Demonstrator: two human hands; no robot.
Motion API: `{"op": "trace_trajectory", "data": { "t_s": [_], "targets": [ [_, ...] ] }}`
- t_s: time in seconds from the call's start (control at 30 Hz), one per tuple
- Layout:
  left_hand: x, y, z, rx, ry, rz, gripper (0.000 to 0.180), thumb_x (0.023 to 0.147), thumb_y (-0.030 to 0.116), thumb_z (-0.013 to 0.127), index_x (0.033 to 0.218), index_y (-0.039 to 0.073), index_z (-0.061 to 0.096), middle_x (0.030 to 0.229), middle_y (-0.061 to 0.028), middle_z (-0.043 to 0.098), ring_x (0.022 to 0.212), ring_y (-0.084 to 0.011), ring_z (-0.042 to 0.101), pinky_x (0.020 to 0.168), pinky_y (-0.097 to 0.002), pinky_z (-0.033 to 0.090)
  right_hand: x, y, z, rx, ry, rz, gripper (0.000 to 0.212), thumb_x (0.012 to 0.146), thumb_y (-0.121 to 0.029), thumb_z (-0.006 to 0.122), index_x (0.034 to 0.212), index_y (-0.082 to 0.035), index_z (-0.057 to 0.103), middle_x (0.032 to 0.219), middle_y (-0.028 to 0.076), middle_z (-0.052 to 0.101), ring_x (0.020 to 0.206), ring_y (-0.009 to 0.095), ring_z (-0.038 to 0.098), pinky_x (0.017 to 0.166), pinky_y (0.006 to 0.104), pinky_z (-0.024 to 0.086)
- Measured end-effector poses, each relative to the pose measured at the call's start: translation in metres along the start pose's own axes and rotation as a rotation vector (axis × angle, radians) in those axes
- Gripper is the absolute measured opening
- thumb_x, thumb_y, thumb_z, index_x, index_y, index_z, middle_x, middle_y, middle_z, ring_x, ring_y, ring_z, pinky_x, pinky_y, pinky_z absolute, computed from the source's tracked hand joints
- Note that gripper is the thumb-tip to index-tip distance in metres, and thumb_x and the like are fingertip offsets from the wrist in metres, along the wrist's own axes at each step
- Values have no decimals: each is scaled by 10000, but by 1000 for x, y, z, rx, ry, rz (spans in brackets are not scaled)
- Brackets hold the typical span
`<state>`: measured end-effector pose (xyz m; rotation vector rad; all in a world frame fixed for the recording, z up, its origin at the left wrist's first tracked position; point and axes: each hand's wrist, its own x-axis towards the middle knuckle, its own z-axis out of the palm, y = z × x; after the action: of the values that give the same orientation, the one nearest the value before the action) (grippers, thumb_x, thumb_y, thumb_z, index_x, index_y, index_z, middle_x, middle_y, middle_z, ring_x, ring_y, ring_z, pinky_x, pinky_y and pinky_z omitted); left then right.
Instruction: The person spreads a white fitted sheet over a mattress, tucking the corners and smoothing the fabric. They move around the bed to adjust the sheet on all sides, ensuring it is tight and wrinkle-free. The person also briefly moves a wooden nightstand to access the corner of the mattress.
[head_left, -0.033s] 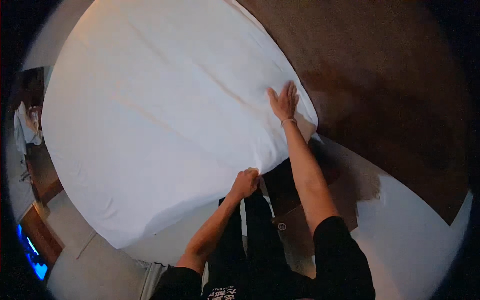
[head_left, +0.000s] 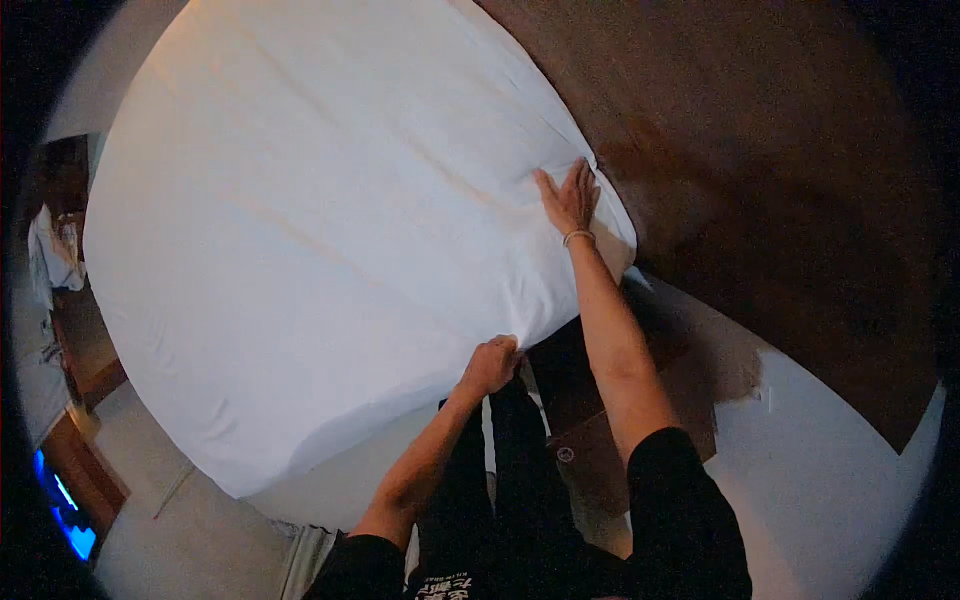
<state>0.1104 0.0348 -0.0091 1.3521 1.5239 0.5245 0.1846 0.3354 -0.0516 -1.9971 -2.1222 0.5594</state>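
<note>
A white fitted sheet point(head_left: 320, 240) covers a mattress that fills most of the head view. My left hand point(head_left: 492, 364) is closed on the sheet's near edge, with the cloth bunched and creased around its fingers. Farther up and to the right, my right hand point(head_left: 570, 198) lies on the sheet, fingers spread, close to the mattress edge by the headboard. Small folds fan out near its thumb and fingertips. A bracelet point(head_left: 578, 237) circles the right wrist.
A dark brown headboard point(head_left: 740, 160) rises along the right. Beside my legs stands a dark brown nightstand point(head_left: 600, 460) with a round knob. A lit blue screen point(head_left: 70, 515) shows at lower left. White cloth point(head_left: 52, 255) hangs at far left. Pale floor point(head_left: 190, 540) runs along the near side.
My right hand has shifted very slightly toward the headboard, and the sheet beside its fingertips is more creased at the edge. The left hand keeps its grip in place.
</note>
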Motion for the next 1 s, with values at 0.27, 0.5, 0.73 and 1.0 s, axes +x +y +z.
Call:
{"op": "trace_trajectory", "data": {
  "t_s": [0.27, 0.5, 0.73, 1.0],
  "targets": [
    [106, -14, -151, 96, 596, 71, 383, 788, 276, 655, 1031, -10, 577, 1049, -209, 593, 1003, -378, 535, 905, -464, 391, 33, -4, -5, 100, -218, 121, 978, 773, -666, 477, 1355, 94, 274, 1399, 283, 309, 1313, 368, 296, 1081, 454, 193],
    [151, -46, -242, 378, 392, -449, 1110, 549, 419, 828, 1429, 137, 214, 1424, -317, 171, 1278, -541, 199, 949, -641, 307, 68, -14, -52, 236, -671, 181, 962, 679, -581, 625, 1299, 106, 361, 1319, 300, 412, 1190, 406, 451, 963, 404, 393],
    [171, -86, -245, 310, 192, -456, 1222, 497, 449, 843, 1451, 148, 142, 1424, -384, 14, 1263, -635, 39, 937, -700, 264, 64, -65, -12, -3, -131, -43, 724, 623, -171, 602, 1221, 154, 355, 1179, 308, 471, 1142, 433, 443, 1016, 450, 329],
    [181, -91, -251, 412, 50, -458, 1298, 479, 505, 835, 1449, 68, 91, 1386, -439, 30, 1291, -597, 52, 997, -697, 136, 96, -70, 23, 8, -135, 15, 769, 573, -225, 599, 1217, 125, 367, 1211, 329, 458, 1179, 422, 424, 1050, 441, 284]
  ]
}}
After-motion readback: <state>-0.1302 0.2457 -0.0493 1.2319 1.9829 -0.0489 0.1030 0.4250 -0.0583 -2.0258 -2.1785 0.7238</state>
